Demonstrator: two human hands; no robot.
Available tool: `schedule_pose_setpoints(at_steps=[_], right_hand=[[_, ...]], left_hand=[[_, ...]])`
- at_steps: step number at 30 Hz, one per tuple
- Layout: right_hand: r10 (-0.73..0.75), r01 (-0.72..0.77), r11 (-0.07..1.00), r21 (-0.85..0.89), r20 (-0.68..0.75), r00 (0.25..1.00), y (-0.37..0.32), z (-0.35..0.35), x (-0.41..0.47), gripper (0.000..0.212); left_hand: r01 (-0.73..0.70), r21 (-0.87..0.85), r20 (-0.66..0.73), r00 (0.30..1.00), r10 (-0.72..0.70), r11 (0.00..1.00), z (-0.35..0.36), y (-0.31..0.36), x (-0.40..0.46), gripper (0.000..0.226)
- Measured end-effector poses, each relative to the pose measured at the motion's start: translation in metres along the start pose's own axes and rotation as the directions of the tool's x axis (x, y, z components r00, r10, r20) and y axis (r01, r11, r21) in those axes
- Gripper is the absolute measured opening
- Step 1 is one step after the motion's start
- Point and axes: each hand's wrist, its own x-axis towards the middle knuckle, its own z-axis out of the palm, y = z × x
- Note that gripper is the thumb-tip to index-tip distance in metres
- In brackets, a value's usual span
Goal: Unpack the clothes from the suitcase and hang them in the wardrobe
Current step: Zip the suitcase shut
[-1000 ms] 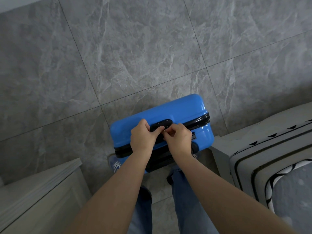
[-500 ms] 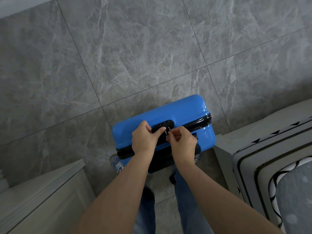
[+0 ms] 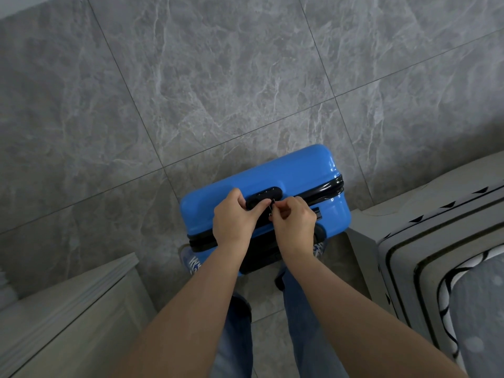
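Note:
A blue hard-shell suitcase (image 3: 283, 170) stands upright and zipped on the grey tiled floor in front of my legs. A black combination lock (image 3: 266, 196) sits on its top edge beside the black zip band. My left hand (image 3: 234, 218) rests on the suitcase top, fingers curled, thumb pressing the lock. My right hand (image 3: 294, 222) pinches a small metal zip pull (image 3: 272, 205) next to the lock. No clothes or wardrobe are visible.
A bed (image 3: 436, 241) with a grey frame and black-and-white patterned bedding fills the right side. A pale cabinet top (image 3: 68, 309) stands at the lower left. Grey marble floor tiles (image 3: 218, 77) spread beyond the suitcase.
My right hand has drawn the zip pull out of the lock and lifted slightly. My left thumb stays on the lock. The view has shifted a little.

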Motion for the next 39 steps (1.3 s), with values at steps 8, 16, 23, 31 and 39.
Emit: schedule_pose_setpoints(at_steps=[8,16,23,31,39], right_hand=[[0.069,-0.069,0.997,-0.044,-0.004,0.998,-0.006,0.002,0.003,0.008],[0.168,-0.168,0.986,-0.017,0.036,0.985,-0.005,0.003,0.003,0.007],[0.251,-0.256,0.963,0.078,0.074,0.965,-0.007,-0.002,0.003,0.006],[0.298,-0.310,0.940,0.140,0.103,0.949,-0.009,-0.006,0.002,0.004],[0.336,-0.349,0.925,0.148,0.105,0.936,-0.014,-0.006,0.005,0.004]], left_hand=[[-0.004,0.014,0.005,1.000,0.004,1.000,-0.003,0.003,-0.003,0.059],[0.019,0.046,0.030,0.999,-0.020,0.999,-0.006,0.006,-0.006,0.059],[-0.013,0.278,0.023,1.000,0.007,0.960,-0.009,0.012,-0.012,0.053],[0.038,0.203,0.039,0.998,-0.047,0.979,-0.010,0.011,-0.009,0.053],[0.026,0.209,0.024,0.999,-0.032,0.978,-0.010,0.011,-0.008,0.054]])
